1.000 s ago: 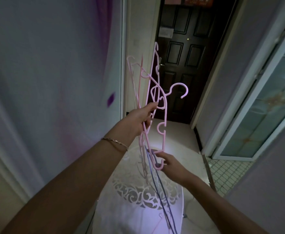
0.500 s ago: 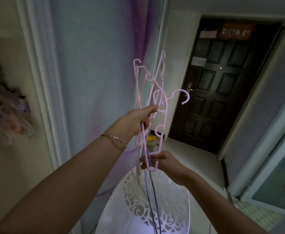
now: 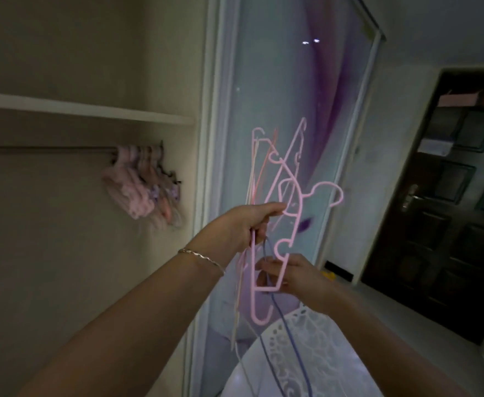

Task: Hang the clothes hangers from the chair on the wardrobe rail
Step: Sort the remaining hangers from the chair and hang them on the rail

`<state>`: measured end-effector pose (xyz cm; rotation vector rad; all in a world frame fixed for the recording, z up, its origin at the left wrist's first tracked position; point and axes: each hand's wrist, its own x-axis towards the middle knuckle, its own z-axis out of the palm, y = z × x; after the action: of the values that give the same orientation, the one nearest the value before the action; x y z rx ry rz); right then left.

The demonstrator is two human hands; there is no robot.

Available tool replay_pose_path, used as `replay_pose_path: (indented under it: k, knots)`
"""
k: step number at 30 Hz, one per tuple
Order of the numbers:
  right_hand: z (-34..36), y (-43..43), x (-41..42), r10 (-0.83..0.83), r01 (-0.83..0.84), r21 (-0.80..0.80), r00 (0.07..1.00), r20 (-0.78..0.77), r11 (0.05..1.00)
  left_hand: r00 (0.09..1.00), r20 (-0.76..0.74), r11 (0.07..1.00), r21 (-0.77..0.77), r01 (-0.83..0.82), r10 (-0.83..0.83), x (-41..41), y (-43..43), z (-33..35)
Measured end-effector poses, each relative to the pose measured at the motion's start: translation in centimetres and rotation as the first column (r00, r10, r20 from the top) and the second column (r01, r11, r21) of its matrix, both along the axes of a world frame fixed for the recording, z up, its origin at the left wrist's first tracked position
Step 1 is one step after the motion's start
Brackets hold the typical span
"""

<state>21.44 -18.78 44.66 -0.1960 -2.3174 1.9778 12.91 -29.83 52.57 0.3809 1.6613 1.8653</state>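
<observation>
My left hand (image 3: pixel 245 224) grips a bundle of pink plastic hangers (image 3: pixel 282 193) held upright in mid-air; a blue hanger (image 3: pixel 289 333) and a pale one dangle below it. Just under that, my right hand (image 3: pixel 291 275) pinches the lower end of one pink hanger in the bundle. The wardrobe rail (image 3: pixel 43 150) runs dark and horizontal at the left, under a shelf (image 3: pixel 86 110). Several pink hangers (image 3: pixel 142 184) hang bunched at the rail's right end. The white chair (image 3: pixel 301 353) with a lacy cut-out back stands below my hands.
A sliding wardrobe door (image 3: pixel 292 110) with a purple swirl stands right behind the bundle. A dark panelled door (image 3: pixel 450 210) is at the far right, with pale floor in front of it.
My view has swung left and up, so the wardrobe interior, rail and hung hangers now show. Both hands keep their hold on the bundle, which stays upright.
</observation>
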Motion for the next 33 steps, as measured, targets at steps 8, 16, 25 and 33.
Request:
replay_pose_path:
  k: [8, 16, 25, 33]
  knots:
    - [-1.1, -10.7, -4.6, 0.477, -0.466, -0.11, 0.872, 0.111, 0.878, 0.965, -0.028, 0.958, -0.12, -0.26, 0.259, -0.2, -14.4, -0.1]
    - [-3.3, -18.4, -6.5, 0.716, -0.705, -0.126, 0.683, 0.142, 0.698, 0.801, -0.048, 0.791, -0.133, -0.597, 0.596, 5.1, -24.2, -0.8]
    - [-4.4, -21.0, -8.3, 0.783, -0.776, -0.11, 0.607, 0.137, 0.621, 0.58, -0.057, 0.561, -0.193, -0.805, 0.812, 8.7, -32.0, -3.0]
    - [-7.4, -21.1, -13.9, 0.6, -0.597, -0.069, 0.79, 0.124, 0.8, 0.608, -0.002, 0.534, -0.475, -0.699, 0.794, 10.0, -35.9, -6.9]
